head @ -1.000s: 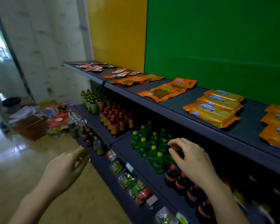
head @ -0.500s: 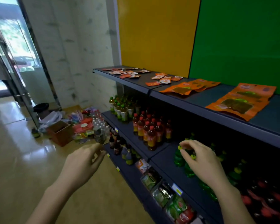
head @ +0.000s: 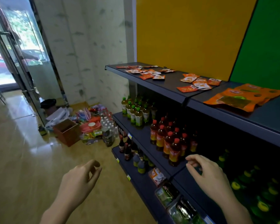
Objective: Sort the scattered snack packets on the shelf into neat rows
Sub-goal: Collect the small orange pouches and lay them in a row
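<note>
Small red and orange snack packets lie scattered at the far left end of the dark top shelf. A second loose cluster of small orange packets sits further right. Large orange pouches overlap near the right edge. My left hand hangs over the floor in front of the shelving, fingers loosely curled, holding nothing. My right hand hovers at the middle shelf's front edge beside the red-capped bottles, fingers bent and apart, empty. Both hands are well below the top shelf.
Green-capped tea bottles stand on the middle shelf's left end. Lower shelves hold dark bottles and bagged goods. On the floor by the wall are a cardboard box, water bottles and assorted clutter. A glass door is at left.
The view has swung left along the shelving, bringing the far-left scattered packets closer. Both hands stayed low and empty, moving left with the view; the right hand now sits by the red-capped bottles.
</note>
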The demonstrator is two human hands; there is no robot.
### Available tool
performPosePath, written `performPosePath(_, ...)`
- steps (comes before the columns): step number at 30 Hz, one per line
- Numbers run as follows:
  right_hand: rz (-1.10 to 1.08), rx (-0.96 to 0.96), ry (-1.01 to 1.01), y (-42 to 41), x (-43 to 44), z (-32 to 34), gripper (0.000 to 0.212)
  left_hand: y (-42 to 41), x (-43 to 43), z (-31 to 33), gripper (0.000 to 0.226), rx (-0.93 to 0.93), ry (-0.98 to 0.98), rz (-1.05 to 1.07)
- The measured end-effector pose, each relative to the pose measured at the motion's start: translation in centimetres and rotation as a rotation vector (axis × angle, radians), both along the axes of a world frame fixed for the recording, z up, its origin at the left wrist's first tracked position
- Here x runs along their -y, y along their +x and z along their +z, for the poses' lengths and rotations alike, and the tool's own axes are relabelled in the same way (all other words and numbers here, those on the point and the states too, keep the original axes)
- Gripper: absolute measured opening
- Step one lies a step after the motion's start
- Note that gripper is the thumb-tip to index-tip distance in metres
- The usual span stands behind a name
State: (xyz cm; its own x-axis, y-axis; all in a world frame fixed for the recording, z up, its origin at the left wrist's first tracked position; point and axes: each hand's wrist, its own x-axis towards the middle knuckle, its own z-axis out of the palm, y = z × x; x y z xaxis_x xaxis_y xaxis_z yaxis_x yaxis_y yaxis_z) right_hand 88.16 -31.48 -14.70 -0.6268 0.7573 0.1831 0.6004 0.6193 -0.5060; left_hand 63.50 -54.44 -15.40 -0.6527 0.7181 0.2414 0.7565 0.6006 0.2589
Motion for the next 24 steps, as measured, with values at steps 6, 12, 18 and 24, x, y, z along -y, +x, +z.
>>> performPosePath(6, 0.046, -0.066, 0.037, -9.8, -5.0, 1.9, 0.016, -9.6, -6.4, 1.5, 0.019, -0.055, 0.072, 0.000)
performPosePath(12, 0.073, -0.193, 0.160, -18.0, -9.7, 6.3, 0.016, -18.0, -14.1, 5.2, 0.018, -0.136, 0.229, -0.092)
performPosePath(18, 0.007, -0.261, 0.274, -23.4, -14.8, 10.3, 0.015, -23.0, -22.4, 8.1, 0.024, -0.193, 0.318, -0.274)
performPosePath(24, -0.161, -0.182, 0.349, -28.6, -20.5, 12.5, 0.018, -27.5, -31.3, 9.9, 0.031, -0.145, 0.408, -0.434)
